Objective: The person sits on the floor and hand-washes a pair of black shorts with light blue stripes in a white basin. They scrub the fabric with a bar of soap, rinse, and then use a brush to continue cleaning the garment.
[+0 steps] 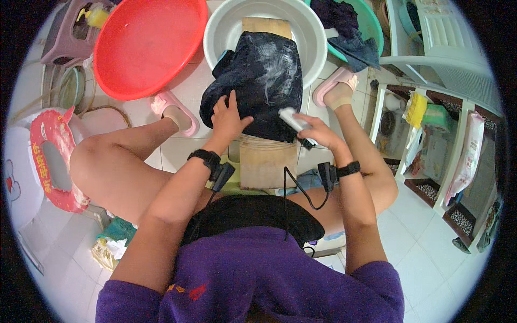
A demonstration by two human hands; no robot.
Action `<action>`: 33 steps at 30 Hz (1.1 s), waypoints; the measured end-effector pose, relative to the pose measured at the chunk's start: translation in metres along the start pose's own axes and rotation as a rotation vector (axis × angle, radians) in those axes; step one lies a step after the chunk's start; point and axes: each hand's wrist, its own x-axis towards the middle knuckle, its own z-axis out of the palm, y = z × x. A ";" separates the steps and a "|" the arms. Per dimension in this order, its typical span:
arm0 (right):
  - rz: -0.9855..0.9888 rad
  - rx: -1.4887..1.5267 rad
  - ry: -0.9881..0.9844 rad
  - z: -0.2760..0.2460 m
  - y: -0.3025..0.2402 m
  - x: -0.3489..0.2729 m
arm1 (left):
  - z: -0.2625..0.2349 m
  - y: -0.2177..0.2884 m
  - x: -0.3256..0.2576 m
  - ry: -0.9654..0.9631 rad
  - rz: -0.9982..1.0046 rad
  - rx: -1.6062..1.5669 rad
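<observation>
A dark, wet garment (258,81) lies over a wooden washboard (268,161) that leans into a white basin (318,48). Whitish suds streak the garment's upper right part. My left hand (229,118) rests on the garment's left side with its fingers spread, pressing the cloth. Closed around a white brush (293,121), my right hand (321,132) is at the cloth's lower right edge. The brush looks slightly blurred, and black bristles show at its lower end.
A large red basin (151,43) is at the far left. At the far right, a green basin (371,27) holds dark clothes (353,46). An open shelf rack (393,129) with packages runs along the right. My feet in pink slippers (186,116) flank the white basin.
</observation>
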 end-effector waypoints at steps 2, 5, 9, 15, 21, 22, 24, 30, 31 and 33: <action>-0.108 0.061 0.311 0.013 -0.010 0.005 | 0.007 -0.005 -0.012 0.050 0.017 0.104; -0.254 -0.467 0.333 0.033 -0.031 0.026 | 0.022 -0.009 -0.019 0.078 0.033 0.220; -0.399 -0.754 0.215 0.065 -0.054 0.064 | 0.036 -0.013 -0.013 -0.050 0.008 0.326; -0.047 -0.664 0.616 0.025 -0.058 0.133 | 0.037 -0.015 -0.013 -0.059 0.022 0.279; -0.209 -0.682 0.386 0.066 -0.064 0.107 | 0.031 -0.012 -0.012 -0.156 -0.004 0.281; -0.239 -0.655 0.364 0.075 -0.063 0.100 | 0.031 -0.012 -0.012 -0.183 -0.017 0.299; -0.346 -0.611 0.376 0.080 -0.060 0.095 | 0.031 -0.011 -0.012 -0.228 -0.024 0.330; -0.008 -0.657 0.561 0.018 -0.067 0.157 | 0.031 -0.008 -0.011 -0.170 -0.044 0.268; 0.051 -0.619 0.614 0.012 -0.069 0.163 | 0.030 -0.008 -0.011 -0.168 -0.047 0.272; 0.057 -0.622 0.540 0.012 -0.069 0.165 | 0.029 -0.008 -0.010 -0.172 -0.047 0.288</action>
